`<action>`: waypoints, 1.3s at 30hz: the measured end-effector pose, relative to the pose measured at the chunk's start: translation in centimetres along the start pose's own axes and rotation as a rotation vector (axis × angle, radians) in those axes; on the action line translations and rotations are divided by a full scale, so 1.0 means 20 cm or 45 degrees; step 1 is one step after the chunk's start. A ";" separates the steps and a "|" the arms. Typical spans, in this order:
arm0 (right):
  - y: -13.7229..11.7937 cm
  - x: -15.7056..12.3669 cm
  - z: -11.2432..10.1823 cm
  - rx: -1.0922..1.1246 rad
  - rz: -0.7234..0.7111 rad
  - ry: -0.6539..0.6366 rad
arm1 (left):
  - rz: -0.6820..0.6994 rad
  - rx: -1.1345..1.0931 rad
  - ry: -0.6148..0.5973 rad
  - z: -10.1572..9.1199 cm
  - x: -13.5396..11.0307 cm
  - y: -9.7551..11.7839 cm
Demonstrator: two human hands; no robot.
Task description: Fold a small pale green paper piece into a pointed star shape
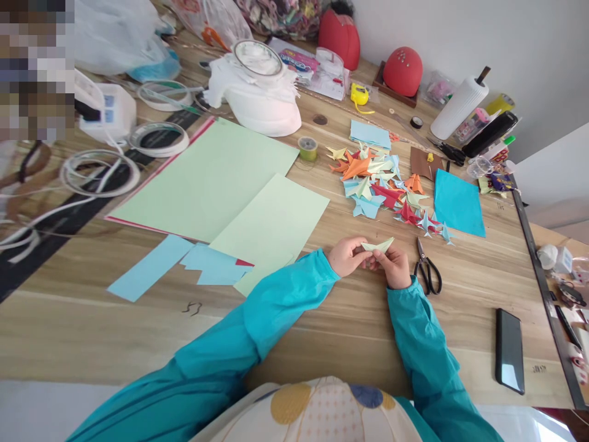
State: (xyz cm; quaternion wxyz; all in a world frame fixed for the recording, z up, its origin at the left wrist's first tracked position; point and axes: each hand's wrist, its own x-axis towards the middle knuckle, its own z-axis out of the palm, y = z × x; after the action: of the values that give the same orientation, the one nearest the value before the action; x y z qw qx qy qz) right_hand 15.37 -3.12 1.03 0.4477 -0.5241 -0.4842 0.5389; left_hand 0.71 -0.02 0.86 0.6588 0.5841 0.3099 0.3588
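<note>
A small folded piece of pale green paper (pixel 378 245) is held between both my hands just above the wooden table (pixel 359 319). My left hand (pixel 346 255) pinches its left end and my right hand (pixel 396 266) pinches its right side, fingers curled. Both arms wear teal sleeves. A pile of folded paper figures (pixel 381 184) in orange, red, blue and green lies just beyond my hands. Black scissors (pixel 427 270) rest on the table right of my right hand.
Large pale green sheets (pixel 221 178) and light blue paper scraps (pixel 184 264) lie to the left. A teal sheet (pixel 458 202) and a black phone (pixel 509 358) are on the right. Tape rolls, a white container, red domes and a paper roll crowd the far side.
</note>
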 end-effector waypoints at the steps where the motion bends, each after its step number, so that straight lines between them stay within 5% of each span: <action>1: 0.00 0.00 0.00 -0.003 -0.001 -0.005 | 0.006 0.000 -0.009 0.00 0.00 0.00; 14: 0.04 0.00 -0.02 0.195 0.033 -0.017 | 0.086 -0.143 -0.205 -0.01 0.00 0.02; 24: 0.00 -0.01 -0.01 0.078 -0.031 -0.051 | -0.017 -0.162 -0.119 -0.01 -0.01 0.01; 39: -0.02 -0.02 0.00 0.015 -0.032 -0.079 | 0.006 0.197 -0.194 -0.03 0.00 0.01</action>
State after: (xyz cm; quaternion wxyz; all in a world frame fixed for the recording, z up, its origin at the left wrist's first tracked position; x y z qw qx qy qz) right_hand 15.41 -3.45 1.46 0.4423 -0.4983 -0.5013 0.5521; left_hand 0.09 0.30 1.03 0.6327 0.6595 0.2842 0.2898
